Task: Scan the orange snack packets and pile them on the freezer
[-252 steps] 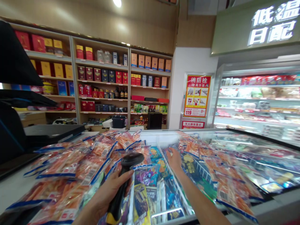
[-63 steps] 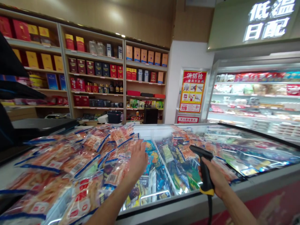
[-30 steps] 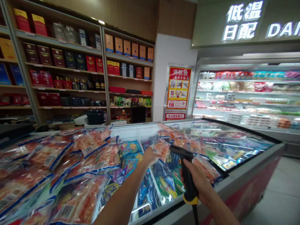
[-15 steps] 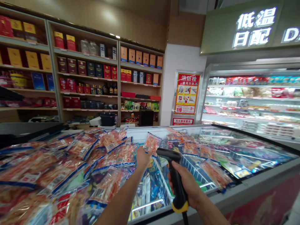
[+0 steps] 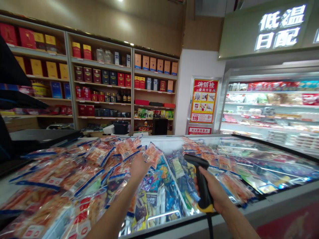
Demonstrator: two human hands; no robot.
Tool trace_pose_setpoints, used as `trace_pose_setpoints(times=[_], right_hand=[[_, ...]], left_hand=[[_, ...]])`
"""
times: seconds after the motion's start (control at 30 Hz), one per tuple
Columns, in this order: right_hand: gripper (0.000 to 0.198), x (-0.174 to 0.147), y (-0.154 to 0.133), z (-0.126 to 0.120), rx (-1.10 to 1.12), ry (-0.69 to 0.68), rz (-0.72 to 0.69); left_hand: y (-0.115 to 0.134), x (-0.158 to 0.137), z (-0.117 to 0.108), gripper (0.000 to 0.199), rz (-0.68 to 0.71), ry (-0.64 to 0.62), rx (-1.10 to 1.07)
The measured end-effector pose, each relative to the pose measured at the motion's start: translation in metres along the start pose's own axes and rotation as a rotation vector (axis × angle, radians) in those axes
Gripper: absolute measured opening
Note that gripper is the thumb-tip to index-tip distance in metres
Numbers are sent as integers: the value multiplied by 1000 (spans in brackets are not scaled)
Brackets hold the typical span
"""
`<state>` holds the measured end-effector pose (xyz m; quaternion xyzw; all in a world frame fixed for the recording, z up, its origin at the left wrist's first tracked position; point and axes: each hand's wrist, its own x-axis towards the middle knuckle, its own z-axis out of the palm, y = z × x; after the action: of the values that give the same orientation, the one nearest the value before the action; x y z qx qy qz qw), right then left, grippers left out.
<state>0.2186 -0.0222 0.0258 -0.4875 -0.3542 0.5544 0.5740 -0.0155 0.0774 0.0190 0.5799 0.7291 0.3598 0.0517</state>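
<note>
The left hand (image 5: 139, 166) is gripping a clear, blue-edged packet of orange-pink food (image 5: 154, 153) by its near-left edge, the fingers closing around the film; the contents are not showing clearly enough to name. The right hand (image 5: 213, 190) is wrapping around the grip of a black-and-yellow handheld barcode scanner (image 5: 204, 187), whose cable (image 5: 210, 225) is hanging down at the near side. Governing relation: the packet is sitting to the left of the scanner head and slightly farther off, with an open gap between them. The scanner head is lying roughly left to right, its far-left end pointing toward the packet's side; the grip is slanting down toward near right. The packet is tilting, and its long axis cannot be fixed, as the left hand is covering one end. The left hand is the nearer to it, the right standing well apart. Beneath the gap, a white wire divider (image 5: 174, 176) is separating the freezer's (image 5: 281, 194) compartments, with blue snack bags (image 5: 171, 196) filling the left one. A heap of similar packets (image 5: 68, 166) is crowding the left, just beside the held packet; more packets (image 5: 235, 186) are lying to the right of the scanner. Nothing solid is standing between packet and scanner head.
</note>
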Motion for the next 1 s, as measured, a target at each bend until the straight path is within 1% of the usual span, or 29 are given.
trace_pose_setpoints(times=[0.17,0.27,0.37,0.43,0.5,0.57,0.63,0.67,0.77,0.87,0.93,1.0], right_hand=[[33,7,0,-7,-28,25,13],[31,11,0,-13,-16,32,-16],[31,13,1,-19,-5,30,-31],[31,14,1,-22,-7,46,-30],[31,14,0,-25,-17,67,-33],[33,14,0,-25,-41,86,-37],[34,15,2,-23,-66,110,-51],[34,17,3,-20,-80,122,-63],[30,26,13,-6,-134,145,-142],[25,37,29,14,-212,120,-326],[30,41,40,29,-275,103,-456],[37,42,48,40,-329,58,-521]], left_hand=[[-16,-1,-24,53,25,124,133],[-19,-2,-30,50,56,237,226],[-16,-5,-28,51,182,327,339],[-8,-8,-22,51,272,316,343],[3,-13,-13,47,326,272,246],[18,-19,-3,45,328,164,0],[34,-27,8,43,293,-13,-294],[43,-33,14,42,275,-103,-395],[67,-54,31,38,240,-343,-540],[83,-74,41,39,198,-598,-670],[87,-81,42,40,57,-742,-838],[84,-82,41,37,-126,-825,-1001]])
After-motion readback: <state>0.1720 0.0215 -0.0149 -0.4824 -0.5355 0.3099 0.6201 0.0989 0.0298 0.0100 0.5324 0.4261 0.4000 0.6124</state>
